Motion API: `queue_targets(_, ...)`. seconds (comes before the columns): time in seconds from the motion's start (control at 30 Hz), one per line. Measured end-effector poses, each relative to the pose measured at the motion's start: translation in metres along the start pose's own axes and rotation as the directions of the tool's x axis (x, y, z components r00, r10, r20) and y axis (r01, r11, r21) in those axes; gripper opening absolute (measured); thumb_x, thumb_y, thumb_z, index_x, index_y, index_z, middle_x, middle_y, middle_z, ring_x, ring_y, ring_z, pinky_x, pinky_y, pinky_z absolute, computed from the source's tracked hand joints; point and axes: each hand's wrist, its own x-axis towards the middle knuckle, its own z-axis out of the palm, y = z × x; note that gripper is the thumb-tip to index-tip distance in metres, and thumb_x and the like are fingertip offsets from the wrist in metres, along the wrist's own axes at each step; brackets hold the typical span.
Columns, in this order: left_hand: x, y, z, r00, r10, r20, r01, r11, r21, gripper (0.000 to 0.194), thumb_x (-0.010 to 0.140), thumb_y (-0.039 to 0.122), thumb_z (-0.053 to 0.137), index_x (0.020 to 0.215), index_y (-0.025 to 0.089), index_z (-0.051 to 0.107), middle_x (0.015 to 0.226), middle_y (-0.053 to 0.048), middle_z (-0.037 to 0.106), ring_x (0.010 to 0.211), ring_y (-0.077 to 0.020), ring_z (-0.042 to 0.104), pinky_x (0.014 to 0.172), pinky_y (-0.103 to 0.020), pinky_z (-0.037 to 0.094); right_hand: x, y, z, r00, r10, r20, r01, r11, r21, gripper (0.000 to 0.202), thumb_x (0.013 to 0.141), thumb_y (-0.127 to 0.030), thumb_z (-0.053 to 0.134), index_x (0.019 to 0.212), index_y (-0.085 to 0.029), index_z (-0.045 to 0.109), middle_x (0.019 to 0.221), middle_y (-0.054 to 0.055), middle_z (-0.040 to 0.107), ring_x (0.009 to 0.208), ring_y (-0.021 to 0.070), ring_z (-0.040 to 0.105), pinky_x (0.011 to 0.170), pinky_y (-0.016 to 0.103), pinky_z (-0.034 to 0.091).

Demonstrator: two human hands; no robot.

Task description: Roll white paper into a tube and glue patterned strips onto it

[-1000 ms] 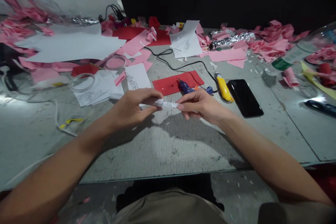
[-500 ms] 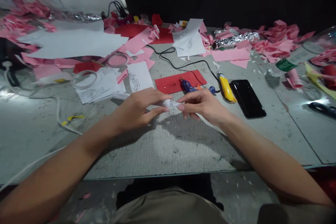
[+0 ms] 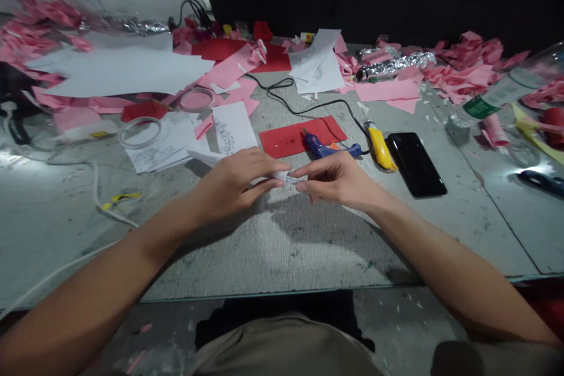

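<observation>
Above the middle of the table, a strip of white paper with dark print stretches between my two hands. My left hand pinches it between thumb and fingers, and a white length of it sticks out behind the hand to the left. At the other end, the thumb and fingertips of my right hand are closed on the printed tip. Just beyond my right hand lies a blue glue gun, partly over a red paper piece.
A yellow cutter and a black phone lie right of my right hand. Printed sheets and a tape roll sit left. Pink scraps, foil and a plastic bottle crowd the back and right.
My right fingers have shifted slightly on the paper's tip, and less of the printed part shows between the hands. The left hand stays nearly in place.
</observation>
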Motion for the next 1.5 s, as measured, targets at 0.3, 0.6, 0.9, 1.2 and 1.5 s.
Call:
queue_targets(0.3, -0.002, -0.002, 0.003, 1.000, 0.025, -0.015, -0.024, 0.999, 0.041, 0.029, 0.107, 0.027, 0.063, 0.135, 0.025, 0.072, 0.114, -0.008, 0.080, 0.101, -0.0224, 0.071, 0.091, -0.037, 0.055, -0.001, 0.002, 0.003, 1.000, -0.006, 0.020, 0.006, 1.000, 0.000, 0.035, 0.087, -0.034, 0.081, 0.112, -0.009, 0.083, 0.062, 0.000, 0.069, 0.057, 0.0124, 0.058, 0.054, 0.026, 0.042)
queue_targets(0.6, -0.002, 0.002, 0.004, 0.999, 0.001, -0.049, 0.001, 0.999, 0.044, 0.021, 0.105, 0.027, 0.067, 0.122, 0.022, 0.077, 0.109, -0.006, 0.084, 0.095, -0.0224, 0.073, 0.086, -0.037, 0.054, -0.001, 0.007, 0.004, 0.993, 0.023, 0.115, -0.031, 0.997, 0.076, 0.037, 0.087, -0.035, 0.084, 0.116, -0.012, 0.083, 0.066, 0.002, 0.075, 0.052, 0.0092, 0.053, 0.049, 0.024, 0.042)
queue_targets(0.9, -0.002, 0.004, 0.001, 0.999, 0.018, -0.047, -0.016, 0.999, 0.043, 0.014, 0.104, 0.030, 0.068, 0.109, 0.021, 0.078, 0.098, -0.004, 0.082, 0.088, -0.0206, 0.070, 0.082, -0.035, 0.052, -0.003, 0.007, 0.004, 0.987, 0.057, 0.152, -0.083, 0.982, 0.169, 0.037, 0.079, -0.032, 0.092, 0.111, -0.014, 0.086, 0.067, 0.002, 0.076, 0.052, 0.0097, 0.058, 0.050, 0.024, 0.051)
queue_targets(1.2, -0.004, 0.000, 0.002, 0.999, 0.030, -0.040, -0.025, 0.994, 0.111, 0.017, 0.105, 0.035, 0.067, 0.112, 0.022, 0.077, 0.098, -0.004, 0.082, 0.090, -0.0209, 0.070, 0.082, -0.035, 0.048, -0.003, 0.011, 0.005, 0.986, 0.072, 0.152, -0.093, 0.987, 0.131, 0.030, 0.084, -0.028, 0.085, 0.110, -0.013, 0.087, 0.061, 0.000, 0.069, 0.055, 0.0108, 0.061, 0.053, 0.026, 0.055)
queue_targets(1.5, -0.006, -0.004, 0.008, 0.998, 0.050, -0.047, -0.042, 0.985, 0.167, 0.017, 0.108, 0.031, 0.062, 0.116, 0.023, 0.074, 0.104, -0.002, 0.084, 0.098, -0.0217, 0.075, 0.086, -0.037, 0.045, -0.002, 0.011, 0.006, 0.993, 0.025, 0.118, -0.032, 0.998, 0.061, 0.027, 0.085, -0.027, 0.080, 0.106, -0.012, 0.086, 0.065, 0.001, 0.072, 0.056, 0.0122, 0.062, 0.056, 0.027, 0.052)
